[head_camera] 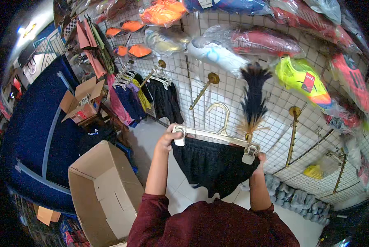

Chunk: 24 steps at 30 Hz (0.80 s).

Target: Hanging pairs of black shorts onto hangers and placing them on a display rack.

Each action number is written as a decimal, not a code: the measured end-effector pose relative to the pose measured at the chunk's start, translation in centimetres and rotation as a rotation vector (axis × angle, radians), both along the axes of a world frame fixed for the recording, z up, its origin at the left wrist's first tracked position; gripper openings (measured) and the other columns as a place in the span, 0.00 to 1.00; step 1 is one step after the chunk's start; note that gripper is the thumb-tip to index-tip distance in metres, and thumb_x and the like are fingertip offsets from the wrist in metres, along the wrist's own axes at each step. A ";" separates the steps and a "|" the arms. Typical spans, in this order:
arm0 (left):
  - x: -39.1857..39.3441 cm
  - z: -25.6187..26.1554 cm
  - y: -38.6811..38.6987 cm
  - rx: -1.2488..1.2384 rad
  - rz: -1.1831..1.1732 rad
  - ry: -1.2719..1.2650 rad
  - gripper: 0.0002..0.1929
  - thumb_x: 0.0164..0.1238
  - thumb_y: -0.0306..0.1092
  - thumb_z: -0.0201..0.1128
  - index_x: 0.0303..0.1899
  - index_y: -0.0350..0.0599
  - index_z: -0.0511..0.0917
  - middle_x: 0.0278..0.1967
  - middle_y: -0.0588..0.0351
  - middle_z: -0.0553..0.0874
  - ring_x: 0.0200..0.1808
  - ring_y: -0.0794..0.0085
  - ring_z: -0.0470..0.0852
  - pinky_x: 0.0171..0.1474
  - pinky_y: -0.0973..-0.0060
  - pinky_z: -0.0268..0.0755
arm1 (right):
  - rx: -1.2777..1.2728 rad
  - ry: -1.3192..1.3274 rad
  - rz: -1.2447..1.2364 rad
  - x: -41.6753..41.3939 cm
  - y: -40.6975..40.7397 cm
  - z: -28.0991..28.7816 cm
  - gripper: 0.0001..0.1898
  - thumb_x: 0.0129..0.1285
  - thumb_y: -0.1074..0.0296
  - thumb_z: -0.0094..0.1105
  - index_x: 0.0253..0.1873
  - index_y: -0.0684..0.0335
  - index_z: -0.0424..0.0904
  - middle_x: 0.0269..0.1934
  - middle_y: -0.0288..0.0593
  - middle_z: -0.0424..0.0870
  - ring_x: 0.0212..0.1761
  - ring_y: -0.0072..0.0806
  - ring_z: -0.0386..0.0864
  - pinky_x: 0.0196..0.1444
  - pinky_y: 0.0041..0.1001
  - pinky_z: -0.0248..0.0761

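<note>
A pair of black shorts (213, 166) hangs by its waistband from a white plastic clip hanger (212, 134), held out in front of me. My left hand (169, 137) grips the hanger's left clip and the corner of the waistband. At the right clip, my right hand (261, 159) is closed on the edge of the shorts, its fingers largely hidden behind the cloth. The hanger's hook points up towards the wire grid wall. A dark feather duster (254, 95) hangs just above the hanger's right half.
Brass display arms (204, 91) stick out from the wire grid (280, 123). Black shorts on hangers (164, 98) hang on the left. Bagged football boots (304, 81) line the wall above. An open cardboard box (112, 185) stands at lower left, with a smaller carton (82, 106) beyond.
</note>
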<state>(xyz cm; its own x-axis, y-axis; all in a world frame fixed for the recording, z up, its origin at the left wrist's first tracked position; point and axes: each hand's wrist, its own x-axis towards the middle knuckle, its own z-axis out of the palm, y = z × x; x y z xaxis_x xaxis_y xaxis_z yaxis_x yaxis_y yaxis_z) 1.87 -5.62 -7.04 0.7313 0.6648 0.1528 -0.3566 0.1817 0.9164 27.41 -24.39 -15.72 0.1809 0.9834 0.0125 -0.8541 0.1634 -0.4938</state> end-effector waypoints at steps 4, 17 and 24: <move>-0.8 0.9 -0.2 0.034 0.113 0.141 0.12 0.48 0.35 0.64 0.30 0.36 0.78 0.24 0.61 0.79 0.24 0.82 0.75 0.25 0.85 0.64 | -0.206 -0.202 -0.114 -0.1 -0.9 3.7 0.26 0.48 0.50 0.51 0.45 0.68 0.70 0.35 0.48 0.77 0.28 0.29 0.75 0.28 0.24 0.71; -1.6 3.3 -1.5 0.006 0.342 0.114 0.13 0.53 0.37 0.61 0.32 0.34 0.77 0.27 0.56 0.81 0.24 0.78 0.77 0.29 0.82 0.69 | -0.106 -1.215 -0.460 2.0 -2.2 10.7 0.08 0.58 0.72 0.49 0.40 0.62 0.61 0.17 0.36 0.73 0.18 0.14 0.66 0.19 0.17 0.56; -1.9 6.9 -0.3 0.032 0.208 -0.026 0.15 0.57 0.37 0.56 0.35 0.30 0.76 0.28 0.50 0.82 0.25 0.74 0.79 0.30 0.81 0.72 | -0.254 -1.567 -0.227 2.3 -0.1 6.8 0.17 0.45 0.74 0.61 0.37 0.63 0.62 0.19 0.43 0.76 0.23 0.25 0.75 0.26 0.24 0.66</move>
<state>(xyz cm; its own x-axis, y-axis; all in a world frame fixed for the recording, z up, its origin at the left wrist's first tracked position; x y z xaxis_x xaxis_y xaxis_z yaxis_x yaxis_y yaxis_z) -0.03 -5.94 -0.16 0.5739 0.7958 0.1930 -0.4071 0.0727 0.9105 29.75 -24.50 -8.94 0.2830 0.9447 0.1656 0.5259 -0.0085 -0.8505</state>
